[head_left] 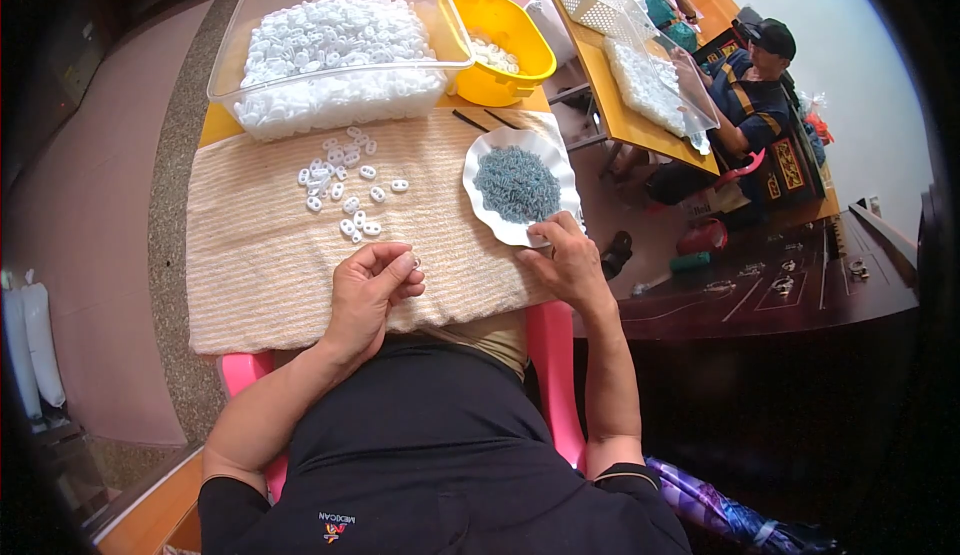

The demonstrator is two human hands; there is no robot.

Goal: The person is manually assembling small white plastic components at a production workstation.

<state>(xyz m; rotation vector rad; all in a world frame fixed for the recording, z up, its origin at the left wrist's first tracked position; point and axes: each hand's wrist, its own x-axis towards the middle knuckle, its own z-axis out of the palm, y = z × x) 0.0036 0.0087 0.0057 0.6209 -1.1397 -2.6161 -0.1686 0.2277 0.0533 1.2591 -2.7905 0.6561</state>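
My left hand (368, 293) is closed above the near part of the striped cloth (270, 285). Between its thumb and forefinger shows the edge of a small white plastic piece (416, 262), mostly covered by the fingers. My right hand (566, 263) rests at the near rim of a scalloped white plate (483, 217), fingers pressed together; whatever they pinch is hidden. Heaped on that plate are tiny, slender blue-grey pieces (515, 183). Beyond my left hand, several loose white oval plastic pieces with two holes (351, 204) lie scattered on the cloth.
At the table's far side stands a clear plastic bin (222, 83) full of white pieces, beside a yellow tub (535, 40). Two dark thin sticks (470, 120) lie behind the plate. To the right, a co-worker (755, 90) sits at another table (640, 135).
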